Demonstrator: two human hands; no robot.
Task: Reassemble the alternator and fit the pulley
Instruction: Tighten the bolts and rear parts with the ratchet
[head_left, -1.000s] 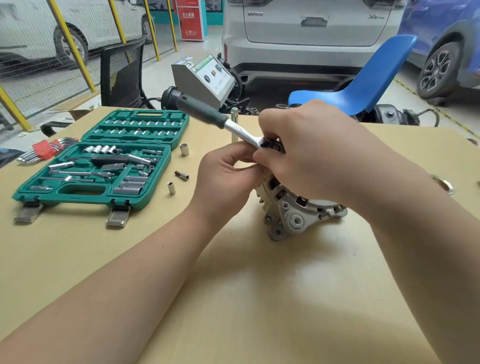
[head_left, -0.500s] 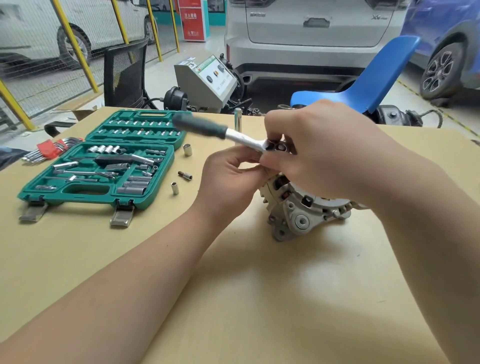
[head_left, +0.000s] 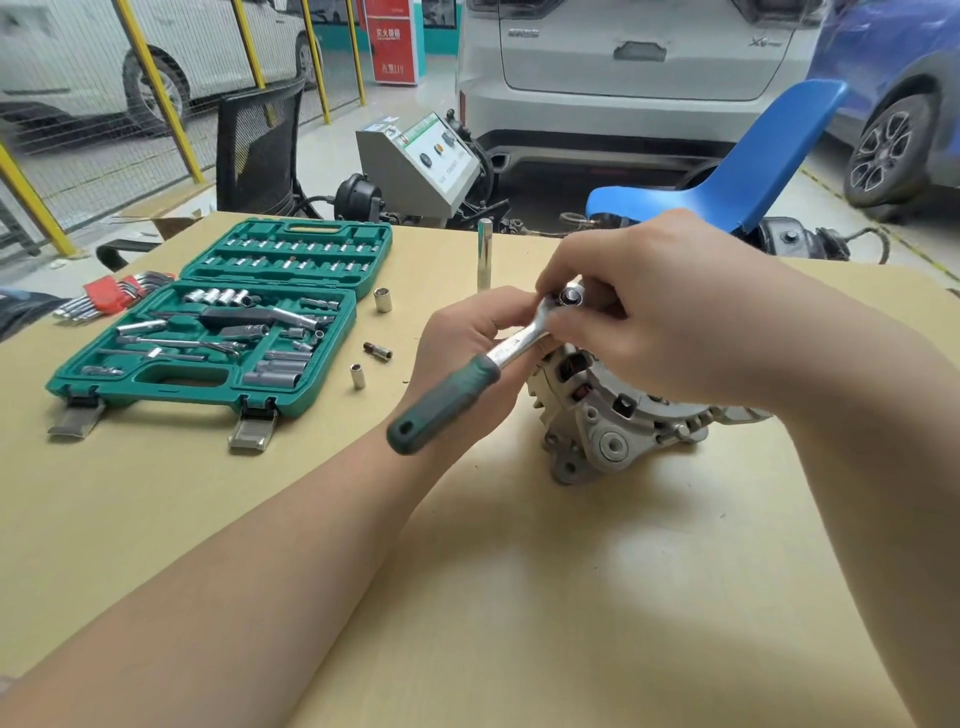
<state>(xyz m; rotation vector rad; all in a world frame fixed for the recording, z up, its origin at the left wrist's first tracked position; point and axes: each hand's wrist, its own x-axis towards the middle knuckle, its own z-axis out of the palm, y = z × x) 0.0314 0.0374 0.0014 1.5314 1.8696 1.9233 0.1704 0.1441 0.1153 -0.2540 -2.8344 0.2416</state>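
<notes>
At centre right of the frame, the right hand (head_left: 670, 317) is pinching the ratchet (head_left: 498, 358) head over the alternator (head_left: 613, 421) while the left hand (head_left: 467, 348) is gripping its shank. They are likely tightening a fastener; the next swing needs the socket seated squarely.

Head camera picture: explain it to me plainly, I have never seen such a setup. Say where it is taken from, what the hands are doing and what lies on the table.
There is no machine here: a person works with bare hands, and the camera sits on their head, looking forward and down. The grey metal part is an alternator, resting on the tan table. The left hand grips the shaft of a ratchet wrench with a green handle, which points towards the camera. The right hand pinches the wrench's head above the alternator. To the left lies an open green socket set case, three loose sockets beside it, and red-held hex keys. A slim metal tube stands upright behind.
</notes>
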